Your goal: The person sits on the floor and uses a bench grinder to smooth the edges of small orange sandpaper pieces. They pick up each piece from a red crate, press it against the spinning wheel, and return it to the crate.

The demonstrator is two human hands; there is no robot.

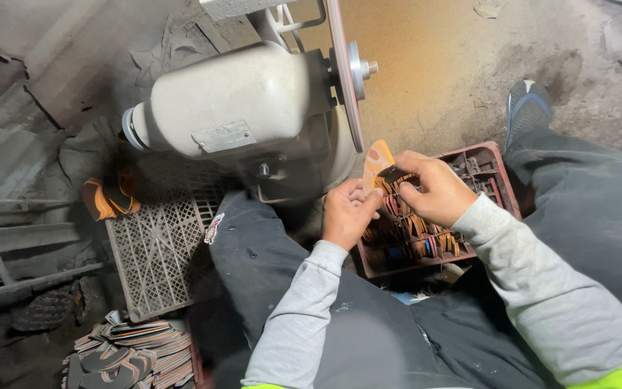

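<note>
Both my hands pinch one thin orange sole piece (377,160): left hand (347,214) under it, right hand (433,189) clamping its top edge, just beside the grinder's disc (345,72). I judge this the edge-grinding step; next I'd need steady, light pressure. Below lies a red crate (494,162) of pieces.

A dusty workshop: bench grinder (253,108) with wheel (345,72), dirt floor (433,65).
</note>
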